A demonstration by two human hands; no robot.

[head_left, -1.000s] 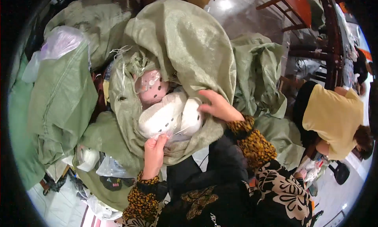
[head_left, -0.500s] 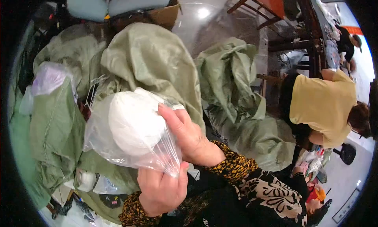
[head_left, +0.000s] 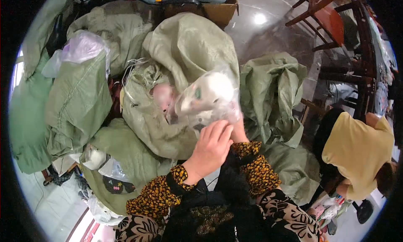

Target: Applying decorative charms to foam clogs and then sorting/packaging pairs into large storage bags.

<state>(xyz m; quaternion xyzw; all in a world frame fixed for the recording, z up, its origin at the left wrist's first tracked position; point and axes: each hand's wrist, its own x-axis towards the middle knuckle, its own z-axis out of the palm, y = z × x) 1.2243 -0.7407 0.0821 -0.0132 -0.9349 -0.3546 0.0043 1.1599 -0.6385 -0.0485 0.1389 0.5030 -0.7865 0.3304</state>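
Observation:
In front of me a clear plastic bag point(head_left: 189, 101) holds a white rounded thing point(head_left: 219, 87), blurred by motion, with a small green patch on its side. My right hand point(head_left: 239, 131) grips the gathered lower end of the bag; most of its fingers are hidden behind the film. Close against it, my left hand point(head_left: 212, 147) lies with fingers stretched over the right hand's wrist side, and nothing shows in it. Behind the bag, a large pale green woven sack point(head_left: 189, 40) gapes at its mouth, where a pink thing point(head_left: 163, 95) shows.
Other green woven sacks stand around, one with a lilac bag point(head_left: 86, 47) on top at left, another crumpled one point(head_left: 273, 87) at right. A cardboard box point(head_left: 220, 13) sits at the back. A wooden chair point(head_left: 329, 22) and a person in a yellow top point(head_left: 357, 154) are at right.
The bagged white thing has moved right and away from me, turning to show a green patch. My left hand has come off the bag's edge and moved up beside the right. My view has shifted left.

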